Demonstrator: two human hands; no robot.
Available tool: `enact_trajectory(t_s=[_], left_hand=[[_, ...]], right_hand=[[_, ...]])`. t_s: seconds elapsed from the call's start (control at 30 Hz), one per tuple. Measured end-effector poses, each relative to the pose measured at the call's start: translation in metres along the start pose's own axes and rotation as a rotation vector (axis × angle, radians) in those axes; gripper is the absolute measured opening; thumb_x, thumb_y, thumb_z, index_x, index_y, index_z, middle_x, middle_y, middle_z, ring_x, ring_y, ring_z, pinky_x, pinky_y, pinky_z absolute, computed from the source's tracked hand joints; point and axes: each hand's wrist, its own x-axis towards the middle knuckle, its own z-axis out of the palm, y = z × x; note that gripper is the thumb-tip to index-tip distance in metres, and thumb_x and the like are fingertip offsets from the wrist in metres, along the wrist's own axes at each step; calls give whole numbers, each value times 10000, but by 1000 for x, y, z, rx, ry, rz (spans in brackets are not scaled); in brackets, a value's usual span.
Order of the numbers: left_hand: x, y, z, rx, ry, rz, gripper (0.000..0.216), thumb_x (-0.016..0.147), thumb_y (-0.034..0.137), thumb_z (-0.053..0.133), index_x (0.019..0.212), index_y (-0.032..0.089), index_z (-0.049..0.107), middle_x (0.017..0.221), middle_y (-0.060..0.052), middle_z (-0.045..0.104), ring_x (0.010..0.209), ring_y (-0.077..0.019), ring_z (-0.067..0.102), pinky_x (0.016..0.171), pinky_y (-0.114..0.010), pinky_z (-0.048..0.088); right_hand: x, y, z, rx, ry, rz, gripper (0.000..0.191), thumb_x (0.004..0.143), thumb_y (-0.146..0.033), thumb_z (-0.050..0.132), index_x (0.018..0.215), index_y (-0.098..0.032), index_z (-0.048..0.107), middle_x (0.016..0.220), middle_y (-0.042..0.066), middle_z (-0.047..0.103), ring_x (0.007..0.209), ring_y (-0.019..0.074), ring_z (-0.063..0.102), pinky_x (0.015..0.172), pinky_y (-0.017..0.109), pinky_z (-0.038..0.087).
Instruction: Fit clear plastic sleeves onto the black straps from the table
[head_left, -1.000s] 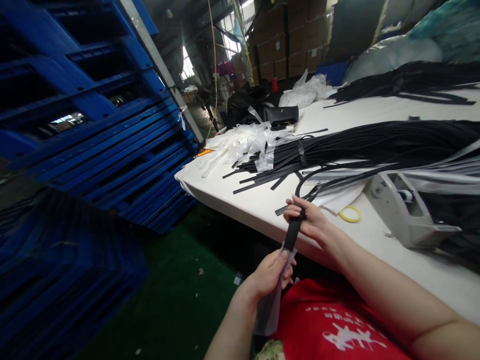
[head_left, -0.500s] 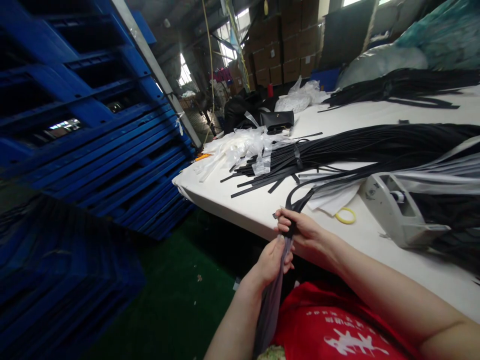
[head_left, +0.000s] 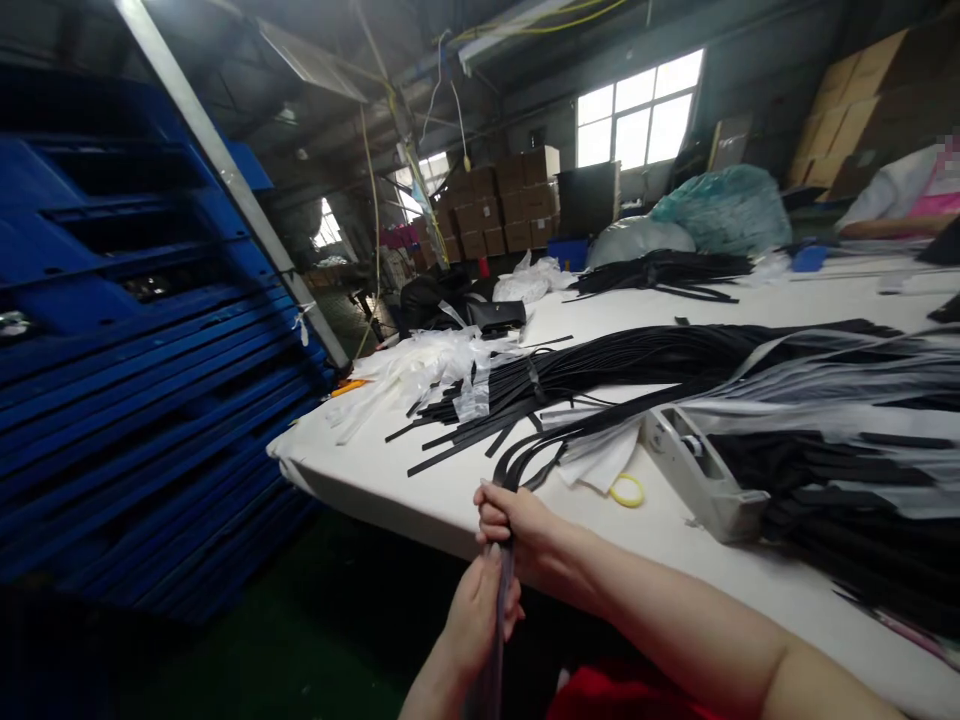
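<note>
Both my hands are closed at the front edge of the white table, one above the other. My right hand point(head_left: 506, 515) is wrapped round a few flat black straps point(head_left: 511, 468), whose lengths run back over the table to the right. Just below it, my left hand point(head_left: 480, 600) grips a greyish strip point(head_left: 493, 660) that hangs down toward my lap. It cannot be seen where the black straps meet the strip, since my fingers cover that spot. Beyond my hands lies a bundle of black straps point(head_left: 637, 355), tied near its cut ends.
A grey tape dispenser point(head_left: 701, 480) and a yellow ring point(head_left: 627, 490) lie on the white table point(head_left: 390, 490) at right. Clear plastic bags point(head_left: 435, 365) lie at the table's left end. Blue pallets point(head_left: 150, 400) are stacked at left. A person's sleeve point(head_left: 885, 190) shows far right.
The view has tilted up and turned right, so more of the room and another person's sleeve show. Both hands keep their grip on the straps and strip.
</note>
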Motion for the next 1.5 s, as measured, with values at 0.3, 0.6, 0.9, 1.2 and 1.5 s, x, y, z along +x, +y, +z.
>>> enact_trajectory(t_s=[0.3,0.6,0.9,1.2,1.5], left_hand=[[-27,-8,-32,172,-49,-67,720,787,846,409,870,147,558,526,64,455,370,-56,355,457,-229,326],[-22,10,-24,77,-114,45,640,873,766,376,908,148,539,530,60,474,391,-75,431,494,-237,396],[-29,-6,-35,131,-105,-55,636,859,768,399,930,152,537,614,31,525,446,-85,475,452,-218,368],[-20,-5,-17,-27,-62,1,604,866,747,425,874,152,532,557,32,513,413,-94,466,475,-245,395],[-23,-6,-17,-5,-114,-3,636,860,759,421,904,138,553,558,50,490,389,-67,419,478,-234,394]], right_hand=[[27,-83,-27,151,138,-181,270,933,-260,602,736,-203,427,408,-144,230,319,25,178,364,135,305],[12,-21,-8,95,90,-51,233,874,-298,702,795,-195,508,412,-139,281,319,27,223,416,172,374],[6,-43,-2,217,-5,-108,136,830,-170,663,845,-192,531,542,-62,458,444,77,423,483,222,475],[-9,19,-1,-158,-38,-42,237,826,-368,731,803,-181,587,413,-134,288,355,33,184,468,205,407],[11,-51,-12,97,106,-143,179,892,-179,650,755,-174,535,395,-131,269,311,24,199,407,149,366]])
